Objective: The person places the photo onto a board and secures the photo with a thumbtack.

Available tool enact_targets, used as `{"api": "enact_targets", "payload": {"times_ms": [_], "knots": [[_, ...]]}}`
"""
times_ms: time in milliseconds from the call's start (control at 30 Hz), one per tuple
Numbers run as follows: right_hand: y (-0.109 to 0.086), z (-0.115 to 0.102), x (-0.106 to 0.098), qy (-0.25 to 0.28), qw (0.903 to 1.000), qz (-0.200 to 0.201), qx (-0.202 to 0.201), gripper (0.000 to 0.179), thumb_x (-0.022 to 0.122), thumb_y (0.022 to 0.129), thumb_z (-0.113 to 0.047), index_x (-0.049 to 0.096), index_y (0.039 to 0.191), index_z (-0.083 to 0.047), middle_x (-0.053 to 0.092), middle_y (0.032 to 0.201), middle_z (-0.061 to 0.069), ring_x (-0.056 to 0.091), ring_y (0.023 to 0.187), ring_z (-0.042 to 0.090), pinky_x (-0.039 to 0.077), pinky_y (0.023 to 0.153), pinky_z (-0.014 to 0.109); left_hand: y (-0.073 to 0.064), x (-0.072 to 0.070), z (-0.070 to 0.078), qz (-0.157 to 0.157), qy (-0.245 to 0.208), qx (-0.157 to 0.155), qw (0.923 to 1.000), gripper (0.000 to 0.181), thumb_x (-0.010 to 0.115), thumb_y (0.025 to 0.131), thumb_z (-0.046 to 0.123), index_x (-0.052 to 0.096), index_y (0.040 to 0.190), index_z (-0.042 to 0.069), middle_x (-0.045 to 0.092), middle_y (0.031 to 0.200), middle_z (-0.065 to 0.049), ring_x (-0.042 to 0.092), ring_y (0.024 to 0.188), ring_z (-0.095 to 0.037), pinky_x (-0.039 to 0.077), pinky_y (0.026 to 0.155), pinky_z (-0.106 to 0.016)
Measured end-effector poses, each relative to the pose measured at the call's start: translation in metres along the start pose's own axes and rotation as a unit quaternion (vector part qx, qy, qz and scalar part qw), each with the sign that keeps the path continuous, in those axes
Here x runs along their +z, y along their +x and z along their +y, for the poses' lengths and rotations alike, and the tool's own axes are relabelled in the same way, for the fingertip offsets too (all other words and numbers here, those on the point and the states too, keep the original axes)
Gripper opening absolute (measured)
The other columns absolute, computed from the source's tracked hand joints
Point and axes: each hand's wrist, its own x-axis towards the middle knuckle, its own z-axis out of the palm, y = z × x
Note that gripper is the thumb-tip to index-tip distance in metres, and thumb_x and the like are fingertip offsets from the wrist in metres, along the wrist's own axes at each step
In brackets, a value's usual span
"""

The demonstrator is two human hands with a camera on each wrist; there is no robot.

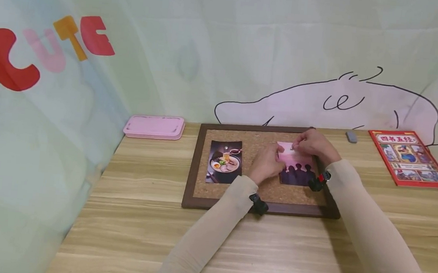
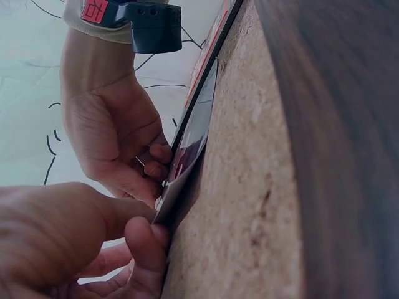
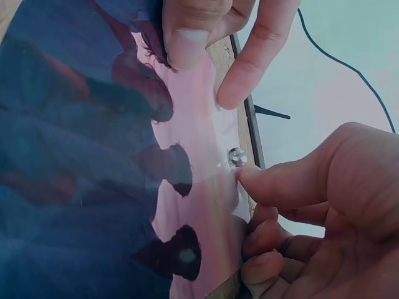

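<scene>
A cork board (image 1: 253,192) with a dark brown frame lies on the table. On its right half is a photo (image 1: 294,178) of dark silhouetted heads against pink. My left hand (image 1: 266,162) holds this photo at its upper left, the thumb (image 3: 187,48) on the printed face and a finger by the top edge. My right hand (image 1: 313,144) is at the top edge, fingers curled, one fingertip against a clear push pin (image 3: 237,157). In the left wrist view, the photo's edge (image 2: 181,187) is lifted off the cork. A ramen photo (image 1: 224,165) is pinned on the board's left half.
A pink pencil case (image 1: 154,127) lies at the table's back left. Behind the board's right corner is a small grey eraser (image 1: 351,137). Farther right lies a red book (image 1: 411,159). A printed curtain (image 1: 251,47) hangs along the table's back edge.
</scene>
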Motion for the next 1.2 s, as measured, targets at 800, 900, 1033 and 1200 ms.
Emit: {"api": "enact_targets", "payload": {"times_ms": [800,900,1033,1200], "knots": [[-0.004,0.0015,0.0009,0.007,0.9996,-0.003,-0.026,0.023,0.064,0.095,-0.013,0.073,0.105,0.005,0.056,0.074,0.0,0.051,0.074,0.019,0.039,0.065,0.031,-0.0056,-0.002,-0.0003,0.01,-0.013,0.029,0.9995,0.044,0.077,0.091,0.013,0.069,0.134,0.007,0.062,0.089,-0.004,0.056,0.078,-0.016,0.037,0.063,-0.022],[-0.0026,0.0013,0.0006,0.006,0.9998,-0.005,-0.019,0.021,0.063,0.095,-0.015,0.073,0.1,0.003,0.052,0.069,-0.002,0.05,0.071,0.018,0.038,0.064,0.03,-0.0063,-0.0027,0.001,0.007,-0.017,0.027,0.9995,0.043,0.076,0.092,0.012,0.068,0.134,0.006,0.063,0.089,-0.004,0.056,0.078,-0.017,0.038,0.064,-0.024],[-0.0004,0.0009,0.0002,0.006,0.9998,-0.012,-0.012,0.016,0.062,0.095,-0.016,0.069,0.09,-0.002,0.046,0.063,-0.004,0.046,0.064,0.015,0.037,0.061,0.03,-0.0073,-0.005,0.0033,0.001,-0.014,0.015,0.9998,0.044,0.077,0.091,0.013,0.068,0.134,0.008,0.064,0.09,-0.004,0.057,0.079,-0.016,0.041,0.065,-0.024],[0.0009,-0.0005,-0.0014,0.006,0.9999,-0.014,-0.004,0.019,0.062,0.096,-0.017,0.071,0.094,-0.001,0.045,0.063,-0.004,0.046,0.064,0.016,0.036,0.061,0.031,-0.0022,-0.0022,0.0015,-0.011,-0.016,-0.011,0.9998,0.045,0.078,0.094,0.016,0.067,0.137,0.012,0.062,0.091,-0.002,0.057,0.08,-0.016,0.041,0.063,-0.024]]}}
